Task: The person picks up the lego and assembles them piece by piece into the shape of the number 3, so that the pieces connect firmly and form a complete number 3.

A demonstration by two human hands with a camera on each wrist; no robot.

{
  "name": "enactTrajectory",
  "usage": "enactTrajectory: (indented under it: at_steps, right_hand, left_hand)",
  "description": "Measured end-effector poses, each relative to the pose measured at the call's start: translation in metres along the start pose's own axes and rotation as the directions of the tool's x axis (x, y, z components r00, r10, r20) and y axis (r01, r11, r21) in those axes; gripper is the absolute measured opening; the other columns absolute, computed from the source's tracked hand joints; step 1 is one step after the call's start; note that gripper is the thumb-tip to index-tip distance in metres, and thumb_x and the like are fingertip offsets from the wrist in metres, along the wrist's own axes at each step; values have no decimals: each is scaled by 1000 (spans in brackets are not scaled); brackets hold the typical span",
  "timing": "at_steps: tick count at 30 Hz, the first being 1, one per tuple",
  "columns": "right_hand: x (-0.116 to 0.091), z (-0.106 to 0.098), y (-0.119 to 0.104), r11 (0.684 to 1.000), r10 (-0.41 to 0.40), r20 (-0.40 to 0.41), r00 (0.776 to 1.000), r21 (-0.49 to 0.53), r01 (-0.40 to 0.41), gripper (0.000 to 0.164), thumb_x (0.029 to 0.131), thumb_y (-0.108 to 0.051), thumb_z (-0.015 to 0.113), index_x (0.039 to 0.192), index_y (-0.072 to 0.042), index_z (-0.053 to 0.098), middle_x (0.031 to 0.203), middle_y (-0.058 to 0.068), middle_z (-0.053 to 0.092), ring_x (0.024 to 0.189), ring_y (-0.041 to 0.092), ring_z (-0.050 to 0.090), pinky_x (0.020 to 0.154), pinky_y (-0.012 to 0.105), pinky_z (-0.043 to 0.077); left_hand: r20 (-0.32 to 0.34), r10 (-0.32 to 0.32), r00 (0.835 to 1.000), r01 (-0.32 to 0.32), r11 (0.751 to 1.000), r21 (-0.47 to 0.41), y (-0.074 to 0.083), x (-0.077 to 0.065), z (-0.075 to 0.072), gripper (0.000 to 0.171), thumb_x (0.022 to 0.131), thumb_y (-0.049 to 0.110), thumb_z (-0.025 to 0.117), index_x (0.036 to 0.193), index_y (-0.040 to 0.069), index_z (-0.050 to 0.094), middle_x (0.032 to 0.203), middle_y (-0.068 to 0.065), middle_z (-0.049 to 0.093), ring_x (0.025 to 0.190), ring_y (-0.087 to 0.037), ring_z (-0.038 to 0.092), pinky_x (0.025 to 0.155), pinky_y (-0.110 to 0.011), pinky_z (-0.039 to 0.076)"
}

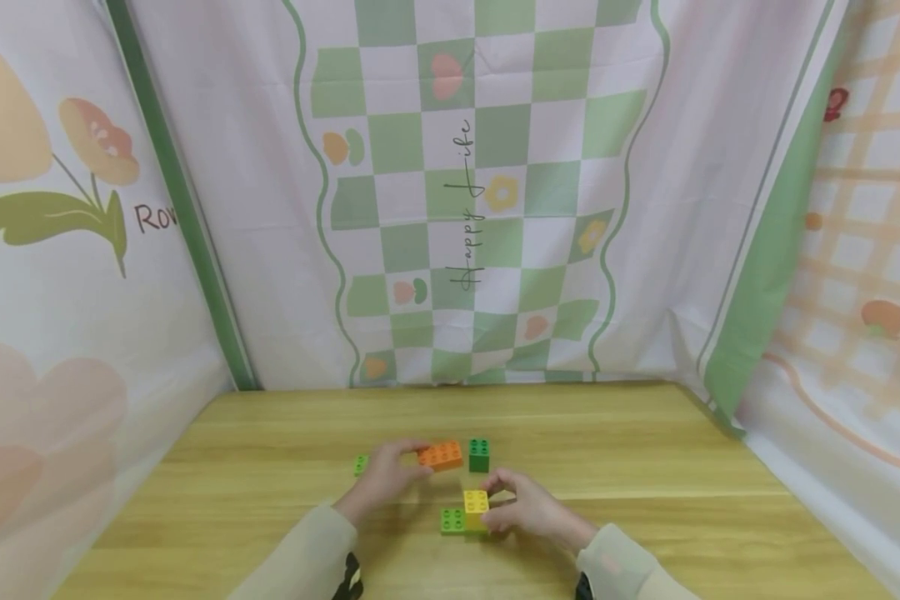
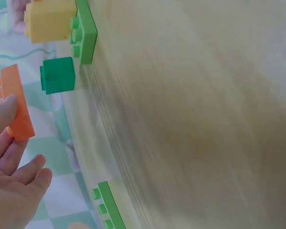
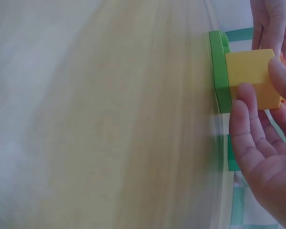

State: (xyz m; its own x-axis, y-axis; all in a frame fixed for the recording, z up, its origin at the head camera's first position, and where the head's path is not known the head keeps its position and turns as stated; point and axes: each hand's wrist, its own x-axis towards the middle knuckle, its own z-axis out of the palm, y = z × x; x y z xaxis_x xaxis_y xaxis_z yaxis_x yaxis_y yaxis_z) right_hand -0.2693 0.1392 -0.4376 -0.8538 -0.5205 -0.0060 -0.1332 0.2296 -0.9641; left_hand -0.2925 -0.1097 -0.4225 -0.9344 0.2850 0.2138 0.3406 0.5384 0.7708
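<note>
While working over 1 wooden table (image 1: 622, 450), pinching 1 orange brick (image 1: 441, 457) in the left hand (image 1: 385, 477), apparently sideways to leave its studs clear; counting 2 light green plates (image 1: 452, 521), 1 partly hidden by that hand, 1 beneath 1 yellow brick (image 1: 476, 502), clamped between right hand (image 1: 532, 507) fingers and thumb, probably for steadying. Noting 1 dark green brick (image 1: 479, 457) beyond, untouched.
</note>
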Motion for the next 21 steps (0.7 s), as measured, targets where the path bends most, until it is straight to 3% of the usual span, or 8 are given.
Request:
enactTrajectory:
  at_steps: [9, 21]
  right_hand:
    - [-1, -1, 0, 1000, 0, 9, 1000, 4, 0, 31, 79, -4, 70, 104, 1, 52, 107, 12, 51, 74, 21, 58, 64, 35, 52]
    - [0, -1, 0, 1000, -6, 8, 1000, 3, 6, 30, 79, -4, 70, 103, 1, 52, 106, 12, 51, 73, 21, 58, 64, 35, 52]
  left_hand:
    - [46, -8, 999, 9, 999, -38, 11, -8, 0, 41, 83, 18, 68, 121, 6, 58, 124, -11, 55, 113, -35, 49, 93, -51, 41]
    - [47, 14, 999, -12, 999, -43, 15, -12, 1, 41, 83, 23, 68, 120, 8, 59, 123, -9, 57, 113, -30, 51, 94, -50, 40]
